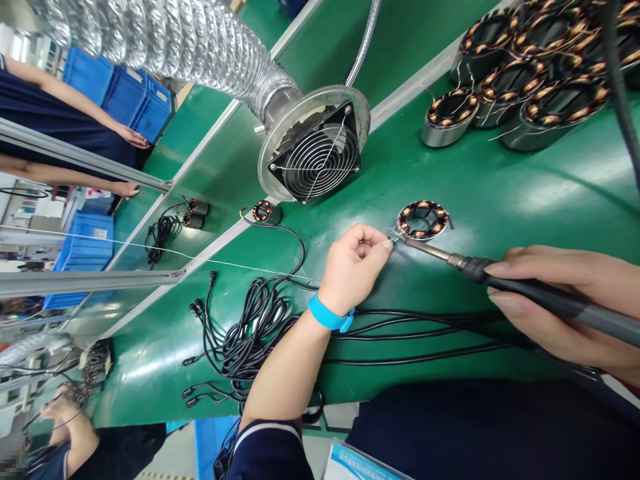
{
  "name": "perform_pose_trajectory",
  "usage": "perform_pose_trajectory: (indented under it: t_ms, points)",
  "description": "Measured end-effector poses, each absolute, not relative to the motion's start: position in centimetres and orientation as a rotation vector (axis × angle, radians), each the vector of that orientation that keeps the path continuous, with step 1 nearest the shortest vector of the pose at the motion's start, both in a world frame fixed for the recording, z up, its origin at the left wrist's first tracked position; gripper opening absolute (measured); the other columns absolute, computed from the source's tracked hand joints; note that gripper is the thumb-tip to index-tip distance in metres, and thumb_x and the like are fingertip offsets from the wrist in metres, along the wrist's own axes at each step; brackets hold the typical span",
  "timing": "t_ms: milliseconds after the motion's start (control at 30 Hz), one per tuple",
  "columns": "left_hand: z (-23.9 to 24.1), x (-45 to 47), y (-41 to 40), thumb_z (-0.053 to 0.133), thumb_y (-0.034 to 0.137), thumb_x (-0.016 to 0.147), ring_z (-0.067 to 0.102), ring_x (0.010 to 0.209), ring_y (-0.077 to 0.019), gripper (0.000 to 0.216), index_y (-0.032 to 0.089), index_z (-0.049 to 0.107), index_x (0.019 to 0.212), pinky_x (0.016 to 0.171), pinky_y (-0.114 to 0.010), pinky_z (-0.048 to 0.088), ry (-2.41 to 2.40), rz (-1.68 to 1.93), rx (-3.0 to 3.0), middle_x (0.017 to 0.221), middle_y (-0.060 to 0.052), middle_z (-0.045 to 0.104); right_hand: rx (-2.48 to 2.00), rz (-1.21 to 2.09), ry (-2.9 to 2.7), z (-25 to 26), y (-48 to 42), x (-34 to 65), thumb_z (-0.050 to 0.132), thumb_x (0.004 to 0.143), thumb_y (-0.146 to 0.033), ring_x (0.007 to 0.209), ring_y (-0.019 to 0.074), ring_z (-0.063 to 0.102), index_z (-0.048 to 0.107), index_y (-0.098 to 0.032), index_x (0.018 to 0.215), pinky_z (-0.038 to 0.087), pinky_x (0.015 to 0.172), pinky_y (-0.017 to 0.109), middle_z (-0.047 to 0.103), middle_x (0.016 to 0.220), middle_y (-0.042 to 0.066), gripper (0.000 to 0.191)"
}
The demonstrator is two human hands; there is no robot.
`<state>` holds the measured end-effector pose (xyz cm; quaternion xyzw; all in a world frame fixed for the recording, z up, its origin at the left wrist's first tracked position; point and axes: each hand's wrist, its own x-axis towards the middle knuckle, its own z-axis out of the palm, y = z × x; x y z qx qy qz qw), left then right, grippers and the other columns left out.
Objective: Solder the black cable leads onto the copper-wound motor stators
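Note:
My right hand [555,293] is wrapped round the black handle of a soldering iron [530,290]. Its metal tip reaches left to the near edge of a copper-wound motor stator [423,221], which lies on the green bench. Beside that edge my left hand [355,263], with a blue band at the wrist, is closed in a pinch on thin coloured wire ends [395,239]. The iron's tip is at or very near these wires; whether it touches them I cannot tell. A thin white strand, maybe solder, runs to the left behind my left hand.
A fume fan [320,157] on a foil duct [200,47] hangs over the bench. Several stators [565,100] stand at the back right. Black cables [255,327] lie coiled on the left and stretch in front of me. Other people [65,427] are at neighbouring benches.

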<state>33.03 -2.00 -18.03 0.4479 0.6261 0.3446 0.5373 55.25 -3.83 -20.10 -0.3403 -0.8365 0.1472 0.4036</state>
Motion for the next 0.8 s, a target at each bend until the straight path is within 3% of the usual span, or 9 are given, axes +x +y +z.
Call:
perform_pose_trajectory:
  t_ms: [433,800]
  points:
    - [-17.96,33.08,-2.04,0.067,0.004,0.084,0.039,0.044,-0.0029,0.017,0.014,0.059,0.073,0.044,-0.016,0.029,1.472,0.838,1.023,0.052,0.007,0.049,-0.879,0.484,-2.063,-19.99,-3.53,55.72,0.053,0.103,-0.038,0.059,0.0112,0.068,0.062,-0.021,0.088,0.044,0.041,0.016,0.070,0.075,0.003,0.025]
    - [-17.99,33.16,-2.01,0.067,0.008,0.084,0.037,0.045,-0.0040,0.016,0.015,0.057,0.073,0.045,-0.018,0.028,1.470,0.840,1.030,0.052,0.007,0.047,-0.915,0.410,-2.034,-20.14,-4.01,55.24,0.053,0.105,-0.039,0.061,0.0092,0.065,0.058,-0.021,0.099,0.047,0.050,0.018,0.064,0.075,0.002,0.019]
